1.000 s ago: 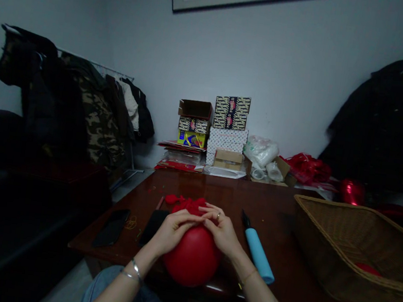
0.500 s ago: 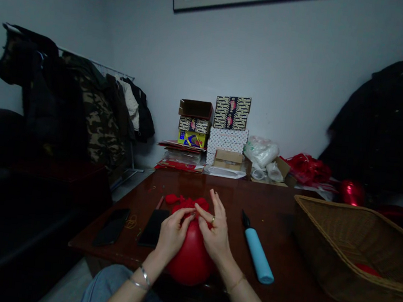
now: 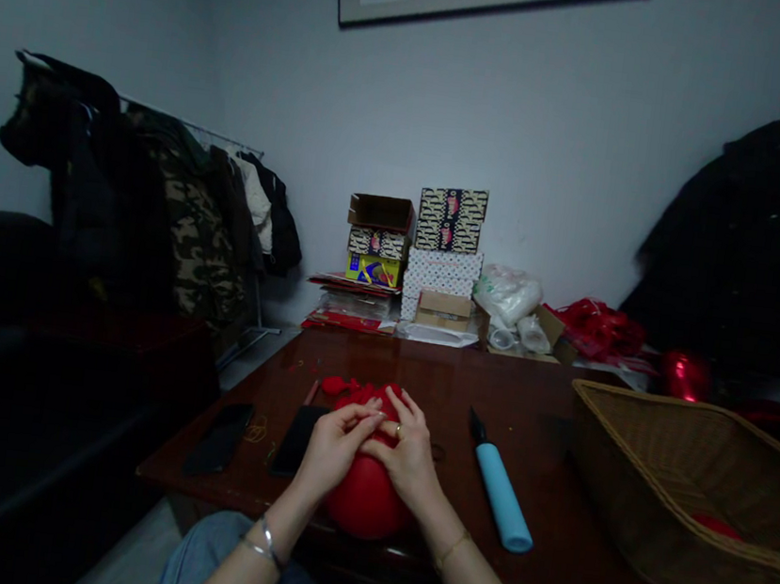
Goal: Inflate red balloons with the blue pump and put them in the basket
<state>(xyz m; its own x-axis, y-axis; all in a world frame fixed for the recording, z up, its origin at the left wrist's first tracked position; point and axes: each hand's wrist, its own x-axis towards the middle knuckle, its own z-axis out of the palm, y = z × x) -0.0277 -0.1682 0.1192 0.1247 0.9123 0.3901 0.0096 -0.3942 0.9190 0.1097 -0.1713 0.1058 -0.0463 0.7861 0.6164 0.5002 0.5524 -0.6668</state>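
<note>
A red inflated balloon (image 3: 368, 502) sits at the table's near edge, between my wrists. My left hand (image 3: 338, 437) is closed in a pinch over its upper end, where the neck would be; the fingers cover the neck itself. Against it, my right hand (image 3: 406, 446) has its thumb and fingertips drawn in on the same spot, also closed. Just beyond my fingers lies a heap of limp red balloons (image 3: 342, 387), partly hidden by my hands. To the right of them a light blue hand pump (image 3: 504, 497) with a black nozzle rests on the table.
A wicker basket (image 3: 651, 485) with something red inside stands at the right on the dark wooden table (image 3: 513, 383). Two dark phone-like slabs, one a phone (image 3: 219, 439), lie left near loose rubber bands (image 3: 258, 428). Stacked boxes (image 3: 444, 270) rise behind the table.
My right hand has lowered and its raised fingers have folded down toward my left fingertips. The balloon sits slightly higher at its lower edge. The view has shifted a little.
</note>
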